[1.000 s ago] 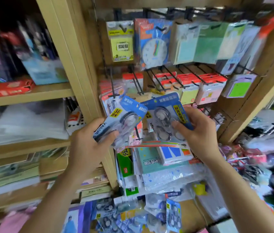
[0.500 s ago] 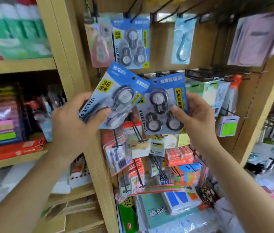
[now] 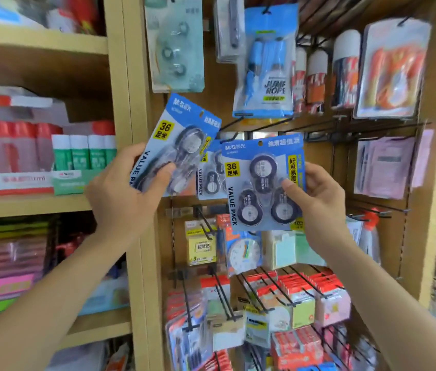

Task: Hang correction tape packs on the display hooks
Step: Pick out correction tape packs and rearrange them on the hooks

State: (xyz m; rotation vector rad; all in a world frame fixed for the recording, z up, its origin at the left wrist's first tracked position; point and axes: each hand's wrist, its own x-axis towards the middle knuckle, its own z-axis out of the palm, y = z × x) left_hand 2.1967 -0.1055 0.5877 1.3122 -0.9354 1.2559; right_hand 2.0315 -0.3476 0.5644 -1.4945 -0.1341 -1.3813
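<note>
My left hand (image 3: 123, 194) grips a blue correction tape pack (image 3: 182, 137), tilted to the right, in front of the wooden post. My right hand (image 3: 318, 199) pinches a second blue pack (image 3: 262, 178) by its right edge, held upright before the hook panel. Behind and between the two, a third pack (image 3: 211, 175) of the same kind hangs on a hook. A row of black display hooks (image 3: 345, 132) juts from the panel to the right of the held packs, most of them bare.
A jump rope pack (image 3: 265, 62) and a pale green pack (image 3: 174, 44) hang above. Sticky notes (image 3: 202, 247) and red-topped note pads (image 3: 300, 295) fill the lower hooks. A wooden post (image 3: 131, 76) separates the shelves of glue sticks (image 3: 83, 153) on the left.
The view has tilted upward along the panel, so the hanging goods sit lower in the frame. Both hands have lifted the packs higher, and the right pack now overlaps the hanging one.
</note>
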